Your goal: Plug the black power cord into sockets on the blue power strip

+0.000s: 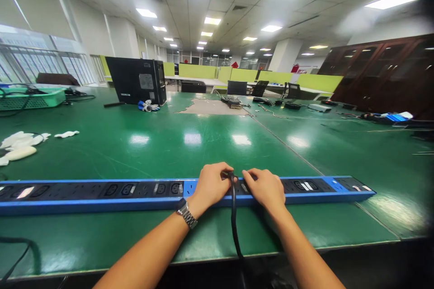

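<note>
A long blue power strip (101,192) with black sockets lies across the green table (190,144) in front of me. My left hand (212,184), with a metal watch on its wrist, is closed round a black plug at the top of a black cable (233,226) on the strip's middle. My right hand (266,187) rests curled on the strip just right of the plug, fingers pressed down on it. The cable runs from the plug toward me and drops over the table's near edge.
White gloves (20,144) lie at the left. A green basket (32,98) and a black computer case (137,80) stand further back. Small parts and cables (233,101) lie at the far middle and right. Dark wooden cabinets (383,72) stand at the right.
</note>
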The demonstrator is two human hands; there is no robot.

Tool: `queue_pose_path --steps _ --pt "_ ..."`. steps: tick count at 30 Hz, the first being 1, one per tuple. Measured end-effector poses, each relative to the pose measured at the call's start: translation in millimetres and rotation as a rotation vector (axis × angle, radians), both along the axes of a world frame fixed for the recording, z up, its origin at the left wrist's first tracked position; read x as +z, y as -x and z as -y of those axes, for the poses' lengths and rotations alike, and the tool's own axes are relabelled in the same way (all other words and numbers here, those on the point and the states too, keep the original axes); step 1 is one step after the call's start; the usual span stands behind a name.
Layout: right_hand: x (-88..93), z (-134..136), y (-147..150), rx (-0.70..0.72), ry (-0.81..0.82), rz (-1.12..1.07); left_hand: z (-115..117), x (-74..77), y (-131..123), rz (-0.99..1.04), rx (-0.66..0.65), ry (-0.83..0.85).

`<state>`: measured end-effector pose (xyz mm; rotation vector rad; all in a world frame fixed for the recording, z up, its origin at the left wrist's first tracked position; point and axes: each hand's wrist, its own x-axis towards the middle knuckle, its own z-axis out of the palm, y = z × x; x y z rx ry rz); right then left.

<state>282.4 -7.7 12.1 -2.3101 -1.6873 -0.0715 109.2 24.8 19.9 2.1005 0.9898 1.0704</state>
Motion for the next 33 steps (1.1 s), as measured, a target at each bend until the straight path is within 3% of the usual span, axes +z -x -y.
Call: queue_pose_path --steps 3,10,14,33 --pt "0.0 0.3 -0.1 -0.001 -0.004 0.0 5.5 -0.9 -2.9 -0.03 -0.001 -0.033" --pt "-0.9 -0.4 -1.1 0.027 -0.005 -0.002 26.8 -3.6 -7.9 -0.342 -0.045 -0.361" --pt "-1.2 -0.2 -1.2 0.034 -0.007 -0.005 32.7 -9.8 -8.3 -0.435 -0.024 -0.458" --pt "1.1 0.2 -0.4 0.02 -0.005 -0.017 29.7 -16.2 -1.0 -0.327 -0.005 -0.422"
